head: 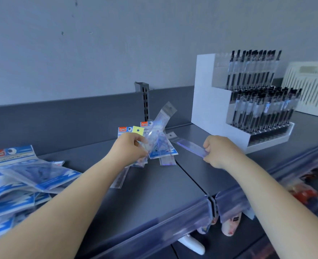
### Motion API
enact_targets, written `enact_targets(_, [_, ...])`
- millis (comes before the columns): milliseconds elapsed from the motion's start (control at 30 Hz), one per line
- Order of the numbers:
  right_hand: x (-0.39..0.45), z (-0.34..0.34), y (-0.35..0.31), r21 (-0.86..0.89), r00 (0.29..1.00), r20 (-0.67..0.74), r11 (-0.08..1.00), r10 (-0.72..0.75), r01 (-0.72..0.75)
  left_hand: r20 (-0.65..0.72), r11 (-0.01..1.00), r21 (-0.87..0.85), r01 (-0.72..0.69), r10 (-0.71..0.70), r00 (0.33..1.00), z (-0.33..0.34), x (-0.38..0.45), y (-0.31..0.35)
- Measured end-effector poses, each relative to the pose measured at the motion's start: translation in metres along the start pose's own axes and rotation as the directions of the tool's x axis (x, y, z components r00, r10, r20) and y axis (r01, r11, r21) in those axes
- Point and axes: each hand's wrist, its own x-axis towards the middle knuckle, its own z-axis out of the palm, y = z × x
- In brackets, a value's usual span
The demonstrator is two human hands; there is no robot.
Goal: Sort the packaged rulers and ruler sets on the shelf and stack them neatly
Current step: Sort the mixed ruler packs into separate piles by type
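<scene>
Only the person's two arms showed, reaching in from the lower edge. Both forearms were bare from as far up as could be seen down to the wrist, with no sleeve, cuff or glove on either. The left hand (131, 146) and the right hand (220, 152) carried no ring, watch or bracelet that I could make out. The fingernails were too blurred to judge.

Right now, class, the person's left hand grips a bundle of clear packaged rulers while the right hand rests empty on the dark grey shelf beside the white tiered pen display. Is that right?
Not quite. The head view shows the right hand is not empty: it pinches one clear packaged ruler above the dark grey shelf. The left hand does grip the bundle of clear packaged rulers, near the white tiered pen display.
</scene>
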Motion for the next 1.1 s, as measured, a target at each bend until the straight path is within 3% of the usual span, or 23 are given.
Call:
enact_targets(233, [-0.009,-0.011,0.001,0.205,0.993,0.078,0.973,0.087,-0.102,0.038,0.997,-0.073,-0.014,0.017,0.999,-0.001,-0.007,0.005])
enact_targets(400, [-0.018,-0.013,0.0,0.488,0.989,-0.079,0.87,0.122,-0.069,0.057,0.964,-0.264,-0.031,0.048,0.997,-0.003,-0.014,0.012])
enact_targets(600, [-0.041,-0.027,-0.019,0.756,0.94,-0.287,0.646,0.187,0.102,0.041,0.869,-0.491,-0.066,0.099,0.994,-0.017,-0.028,0.026])
enact_targets(767, [-0.079,-0.034,-0.046,0.903,0.928,-0.297,0.383,0.226,0.196,0.039,0.782,-0.617,-0.09,0.144,0.989,-0.042,-0.052,0.037])
enact_targets(933, [-0.121,-0.045,-0.091,0.954,0.95,-0.277,0.161,0.145,0.253,-0.037,0.748,-0.64,-0.176,0.199,0.979,-0.081,-0.098,0.019])
enact_targets(1100, [-0.167,-0.033,-0.149,0.972,0.973,-0.23,0.054,-0.012,0.23,-0.128,0.736,-0.651,-0.188,0.138,0.982,-0.117,-0.156,-0.027])
